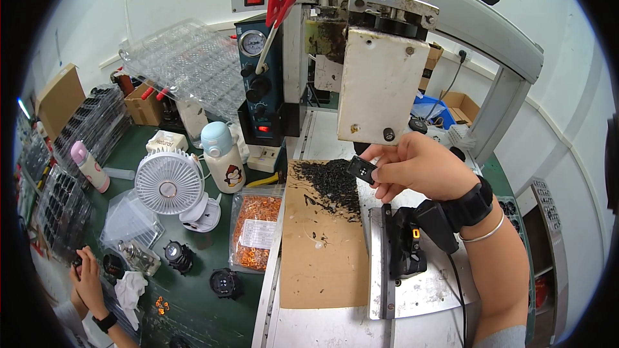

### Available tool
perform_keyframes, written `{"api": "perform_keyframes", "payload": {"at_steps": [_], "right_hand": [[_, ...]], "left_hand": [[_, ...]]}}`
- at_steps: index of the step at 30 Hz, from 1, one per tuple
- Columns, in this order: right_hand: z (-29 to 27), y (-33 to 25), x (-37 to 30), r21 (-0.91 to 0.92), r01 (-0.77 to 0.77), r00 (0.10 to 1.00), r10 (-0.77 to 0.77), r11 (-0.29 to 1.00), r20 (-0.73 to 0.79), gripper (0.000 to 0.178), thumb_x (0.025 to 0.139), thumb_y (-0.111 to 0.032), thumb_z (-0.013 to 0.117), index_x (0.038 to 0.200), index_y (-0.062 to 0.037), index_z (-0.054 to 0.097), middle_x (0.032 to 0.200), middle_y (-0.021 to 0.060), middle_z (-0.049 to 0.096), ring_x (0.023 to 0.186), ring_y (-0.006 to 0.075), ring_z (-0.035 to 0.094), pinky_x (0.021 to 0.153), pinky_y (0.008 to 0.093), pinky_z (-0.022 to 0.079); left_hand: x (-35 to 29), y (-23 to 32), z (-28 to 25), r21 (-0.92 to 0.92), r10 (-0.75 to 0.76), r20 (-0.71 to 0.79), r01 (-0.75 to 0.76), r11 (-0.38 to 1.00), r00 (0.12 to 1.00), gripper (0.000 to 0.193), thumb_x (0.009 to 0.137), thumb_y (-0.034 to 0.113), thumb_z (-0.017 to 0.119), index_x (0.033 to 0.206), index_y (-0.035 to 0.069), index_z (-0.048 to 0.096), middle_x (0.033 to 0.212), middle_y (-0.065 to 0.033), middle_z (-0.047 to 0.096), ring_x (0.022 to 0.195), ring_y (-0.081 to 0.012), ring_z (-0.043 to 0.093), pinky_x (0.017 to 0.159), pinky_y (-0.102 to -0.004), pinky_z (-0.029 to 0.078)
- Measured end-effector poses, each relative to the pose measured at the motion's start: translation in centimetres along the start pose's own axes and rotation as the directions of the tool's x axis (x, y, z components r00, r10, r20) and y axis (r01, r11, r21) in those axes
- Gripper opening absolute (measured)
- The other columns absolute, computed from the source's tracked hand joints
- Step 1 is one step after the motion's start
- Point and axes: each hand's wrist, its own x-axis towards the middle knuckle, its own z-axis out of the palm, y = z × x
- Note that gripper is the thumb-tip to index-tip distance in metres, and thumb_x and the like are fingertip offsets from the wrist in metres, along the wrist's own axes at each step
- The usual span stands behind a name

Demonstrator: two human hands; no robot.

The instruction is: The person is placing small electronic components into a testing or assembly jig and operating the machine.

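- The right hand is pinched on a small black part, thumb and fingers closed on it, at the far right corner of the brown board.
- The person's left hand is out of view, so I cannot tell its state.
- A heap of thin black scraps covers the far end of the board, with loose bits scattered toward its middle.
- Right of the board, a black holder stands on a metal plate, below the right wrist.
- Beyond the board's far right corner hangs the machine's white block.
- Just left of the board lies a clear bag of orange pieces; farther left stand a bottle and a white fan.
- Well left of the board, a co-worker's hands are close together around a small dark thing.
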Motion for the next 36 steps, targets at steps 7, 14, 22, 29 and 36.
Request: {"api": "perform_keyframes", "payload": {"at_steps": [7,14,22,29,36], "right_hand": [[0.2,-0.3,-0.2,0.054,0.043,0.996,-0.038,0.998,-0.084,0.016,0.076,-0.005,0.056,0.090,0.0035,0.055,0.065,0.0044,0.056,0.055,0.0100,0.057,0.053,0.0222,0.050],[0.2,-0.5,-0.4,0.010,0.087,0.978,-0.083,0.996,-0.191,0.010,0.075,-0.004,0.056,0.082,0.0031,0.056,0.065,0.0040,0.056,0.054,0.0099,0.056,0.052,0.0221,0.049],[0.2,-0.1,-0.2,-0.012,0.189,0.947,-0.186,0.982,-0.261,0.014,0.074,-0.003,0.058,0.087,0.0034,0.057,0.066,0.0046,0.058,0.053,0.0097,0.056,0.051,0.0220,0.049],[0.5,-0.6,-0.5,-0.033,0.164,0.950,-0.167,0.986,-0.264,0.014,0.074,-0.002,0.057,0.087,0.0034,0.058,0.065,0.0037,0.057,0.052,0.0090,0.055,0.050,0.0213,0.047],[0.4,-0.5,-0.6,-0.067,0.168,0.952,-0.179,0.984,-0.248,0.015,0.074,-0.002,0.056,0.088,0.0032,0.058,0.065,0.0028,0.057,0.052,0.0084,0.054,0.050,0.0212,0.047]], "left_hand": [[0.0,-0.1,0.1,0.020,0.008,-0.011,-0.007,1.000,1.000,0.049,0.086,0.038,0.031,0.124,0.009,0.041,0.139,-0.0153,0.030,0.133,-0.0275,0.020,0.083,-0.0744,0.022],[0.1,-0.1,0.5,0.054,0.017,-0.041,-0.015,0.998,0.999,0.047,0.086,0.037,0.032,0.123,0.009,0.042,0.138,-0.0155,0.031,0.132,-0.0279,0.023,0.083,-0.0745,0.022],[0.1,-0.1,0.6,0.104,0.019,-0.084,-0.010,0.994,0.996,0.047,0.085,0.038,0.032,0.121,0.010,0.043,0.136,-0.0156,0.033,0.132,-0.0282,0.023,0.084,-0.0751,0.022],[0.1,-0.1,0.3,0.101,0.023,-0.056,-0.017,0.995,0.998,0.049,0.085,0.041,0.032,0.122,0.010,0.042,0.137,-0.0156,0.033,0.132,-0.0281,0.023,0.084,-0.0750,0.023],[0.1,0.0,1.2,0.047,0.015,-0.061,-0.012,0.999,0.998,0.046,0.084,0.038,0.038,0.121,0.011,0.043,0.136,-0.0169,0.032,0.131,-0.0303,0.019,0.083,-0.0755,0.024]]}}
